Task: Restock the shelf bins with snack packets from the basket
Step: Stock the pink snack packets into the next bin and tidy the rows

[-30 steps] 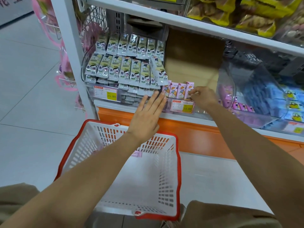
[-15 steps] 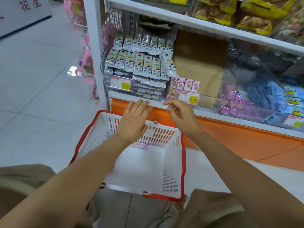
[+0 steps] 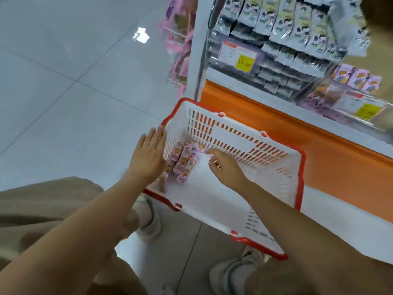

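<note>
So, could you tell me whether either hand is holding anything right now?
Nothing is clearly held. The left hand lies open at the basket rim; the right hand reaches toward the pink packets, grasping none yet.

I see grey tiled floor, glare spot on it. Orange base panel under shelving. Beige trousers, pale sneakers at bottom.
</note>
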Action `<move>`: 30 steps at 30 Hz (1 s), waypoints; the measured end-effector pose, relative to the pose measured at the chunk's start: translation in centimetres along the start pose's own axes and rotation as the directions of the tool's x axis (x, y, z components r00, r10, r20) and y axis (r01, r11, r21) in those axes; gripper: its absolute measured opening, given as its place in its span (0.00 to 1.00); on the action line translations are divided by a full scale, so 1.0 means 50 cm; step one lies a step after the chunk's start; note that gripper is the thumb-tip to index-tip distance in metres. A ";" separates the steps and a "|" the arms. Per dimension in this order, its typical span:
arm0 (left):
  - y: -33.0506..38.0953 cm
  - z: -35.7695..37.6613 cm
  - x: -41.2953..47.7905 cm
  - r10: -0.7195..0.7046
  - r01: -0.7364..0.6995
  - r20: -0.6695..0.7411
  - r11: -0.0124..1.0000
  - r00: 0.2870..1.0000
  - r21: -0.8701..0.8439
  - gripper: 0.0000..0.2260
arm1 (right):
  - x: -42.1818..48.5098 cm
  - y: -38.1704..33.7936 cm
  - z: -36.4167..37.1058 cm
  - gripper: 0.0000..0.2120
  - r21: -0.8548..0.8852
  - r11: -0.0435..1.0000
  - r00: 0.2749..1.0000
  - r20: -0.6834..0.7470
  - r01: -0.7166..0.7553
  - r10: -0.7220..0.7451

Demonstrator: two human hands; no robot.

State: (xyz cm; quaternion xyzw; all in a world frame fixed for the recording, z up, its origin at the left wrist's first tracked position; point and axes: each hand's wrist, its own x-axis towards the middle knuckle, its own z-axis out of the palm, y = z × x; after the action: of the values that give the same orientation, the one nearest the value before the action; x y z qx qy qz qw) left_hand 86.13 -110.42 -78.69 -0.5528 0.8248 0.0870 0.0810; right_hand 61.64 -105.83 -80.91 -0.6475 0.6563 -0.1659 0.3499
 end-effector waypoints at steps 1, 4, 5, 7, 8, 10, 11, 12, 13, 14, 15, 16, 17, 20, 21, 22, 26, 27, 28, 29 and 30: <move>-0.010 0.010 0.001 0.001 0.000 0.007 0.999 1.000 -0.037 0.34 | 0.012 0.007 0.022 0.18 0.003 0.999 0.997 0.067 -0.038 0.038; -0.024 0.023 0.000 0.067 -0.073 -0.053 0.990 0.996 -0.122 0.34 | 0.043 0.030 0.087 0.23 -0.099 0.987 0.955 0.257 -0.126 0.148; -0.027 0.028 0.001 0.096 -0.106 -0.081 0.985 0.992 -0.138 0.34 | 0.051 0.036 0.108 0.24 -0.130 0.982 0.936 0.307 -0.140 0.174; -0.031 0.036 0.004 0.129 -0.140 -0.083 0.978 0.988 -0.152 0.35 | 0.067 0.050 0.148 0.24 -0.152 0.976 0.903 0.379 -0.156 0.203; -0.032 0.038 0.005 0.124 -0.134 -0.071 0.976 0.990 -0.171 0.35 | 0.073 0.055 0.167 0.24 -0.159 0.975 0.891 0.405 -0.155 0.208; -0.032 0.043 0.007 0.101 -0.112 -0.064 0.972 0.993 -0.205 0.35 | 0.084 0.062 0.200 0.23 -0.173 0.974 0.874 0.439 -0.147 0.210; -0.031 0.044 0.007 0.098 -0.109 -0.062 0.973 0.993 -0.205 0.35 | 0.088 0.062 0.211 0.23 -0.180 0.972 0.865 0.451 -0.151 0.218; -0.031 0.043 0.007 0.098 -0.110 -0.067 0.974 0.993 -0.196 0.35 | 0.092 0.062 0.222 0.23 -0.184 0.971 0.857 0.464 -0.153 0.224; -0.031 0.043 0.008 0.102 -0.114 -0.075 0.976 0.992 -0.187 0.35 | 0.094 0.060 0.229 0.24 -0.191 0.970 0.849 0.477 -0.153 0.228; -0.031 0.043 0.009 0.103 -0.117 -0.082 0.975 0.991 -0.187 0.35 | 0.096 0.060 0.236 0.24 -0.187 0.971 0.846 0.484 -0.151 0.225; -0.033 0.046 0.011 0.103 -0.117 -0.084 0.974 0.991 -0.193 0.35 | 0.097 0.060 0.240 0.25 -0.182 0.972 0.847 0.484 -0.147 0.219; -0.033 0.046 0.011 0.103 -0.118 -0.080 0.973 0.991 -0.200 0.35 | 0.096 0.062 0.243 0.25 -0.179 0.974 0.852 0.479 -0.139 0.210; -0.032 0.047 0.011 0.103 -0.117 -0.076 0.971 0.992 -0.207 0.35 | 0.094 0.062 0.243 0.25 -0.183 0.974 0.858 0.470 -0.135 0.207; -0.030 0.046 0.008 0.091 -0.103 -0.066 0.971 0.994 -0.215 0.35 | 0.091 0.067 0.244 0.23 -0.215 0.967 0.880 0.421 -0.137 0.218; -0.030 0.045 0.007 0.090 -0.103 -0.068 0.971 0.994 -0.217 0.35 | 0.092 0.066 0.244 0.21 -0.235 0.962 0.884 0.409 -0.141 0.229; -0.030 0.045 0.008 0.091 -0.105 -0.073 0.971 0.993 -0.215 0.35 | 0.095 0.064 0.244 0.19 -0.259 0.956 0.884 0.402 -0.140 0.239; -0.032 0.047 0.008 0.092 -0.104 -0.070 0.974 0.993 -0.199 0.34 | 0.101 0.056 0.256 0.18 -0.317 0.936 0.879 0.390 -0.153 0.276; -0.032 0.047 0.007 0.092 -0.106 -0.079 0.975 0.993 -0.193 0.34 | 0.101 0.055 0.261 0.18 -0.325 0.932 0.880 0.382 -0.159 0.283; -0.031 0.046 0.006 0.093 -0.107 -0.086 0.976 0.992 -0.187 0.34 | 0.100 0.055 0.266 0.19 -0.331 0.929 0.883 0.368 -0.167 0.290; -0.030 0.045 0.005 0.092 -0.108 -0.092 0.977 0.992 -0.185 0.34 | 0.099 0.054 0.268 0.19 -0.331 0.926 0.890 0.347 -0.180 0.297; -0.030 0.045 0.005 0.092 -0.108 -0.096 0.977 0.991 -0.182 0.34 | 0.099 0.055 0.269 0.18 -0.323 0.926 0.898 0.320 -0.197 0.303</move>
State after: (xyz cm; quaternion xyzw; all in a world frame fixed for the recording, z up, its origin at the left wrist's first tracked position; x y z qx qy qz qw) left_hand 87.52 -110.68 -81.03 -0.5191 0.8425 0.1438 -0.0120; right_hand 69.08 -107.15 -93.38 -0.6195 0.6754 0.0992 0.3876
